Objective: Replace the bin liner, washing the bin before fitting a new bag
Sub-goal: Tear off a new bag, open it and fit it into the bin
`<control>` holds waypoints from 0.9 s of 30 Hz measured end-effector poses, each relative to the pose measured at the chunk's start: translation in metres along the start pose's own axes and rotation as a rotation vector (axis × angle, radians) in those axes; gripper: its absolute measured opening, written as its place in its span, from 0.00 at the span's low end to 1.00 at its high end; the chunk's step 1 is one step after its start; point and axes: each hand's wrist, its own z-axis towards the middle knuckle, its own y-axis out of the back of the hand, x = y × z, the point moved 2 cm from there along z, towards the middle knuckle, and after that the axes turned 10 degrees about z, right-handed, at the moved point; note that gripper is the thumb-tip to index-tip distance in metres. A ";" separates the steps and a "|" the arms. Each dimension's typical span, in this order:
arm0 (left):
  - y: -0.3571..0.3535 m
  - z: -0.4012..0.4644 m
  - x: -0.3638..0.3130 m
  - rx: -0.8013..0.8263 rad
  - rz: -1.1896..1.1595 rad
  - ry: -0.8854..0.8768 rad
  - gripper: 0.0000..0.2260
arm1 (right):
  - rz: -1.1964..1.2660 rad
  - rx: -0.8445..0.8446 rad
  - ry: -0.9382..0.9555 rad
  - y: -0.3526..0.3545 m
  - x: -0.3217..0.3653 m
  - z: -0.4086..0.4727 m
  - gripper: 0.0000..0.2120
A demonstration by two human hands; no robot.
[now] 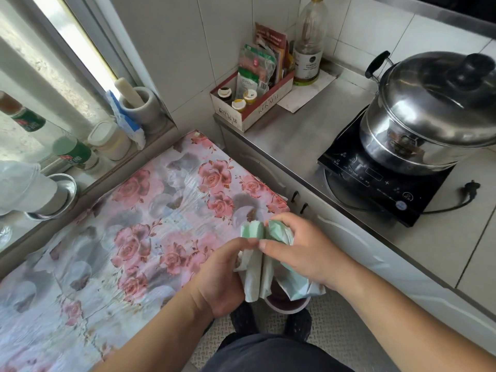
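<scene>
While the folded pale-green liner (261,267) is pinched between the left hand (225,275) and the right hand (298,248), above the bin (287,307) on the floor by the counter (308,135), fitting seems the step left; whether the bin was washed cannot be told.

Glossy steel pot (432,108), thin plastic bag (255,275)

Pale green folded bin bag (257,264) above partly hidden bin (288,304)
</scene>
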 end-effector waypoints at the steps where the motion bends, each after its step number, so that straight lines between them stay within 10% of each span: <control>1: 0.000 0.000 0.001 -0.010 0.004 0.000 0.28 | -0.050 0.002 -0.016 0.000 -0.001 0.000 0.20; 11: 0.022 0.001 0.005 -0.080 0.084 0.012 0.17 | 0.073 0.069 -0.133 -0.003 -0.007 -0.003 0.04; 27: 0.014 -0.003 0.002 0.022 0.047 0.001 0.36 | 0.310 0.260 -0.150 0.005 0.010 -0.015 0.11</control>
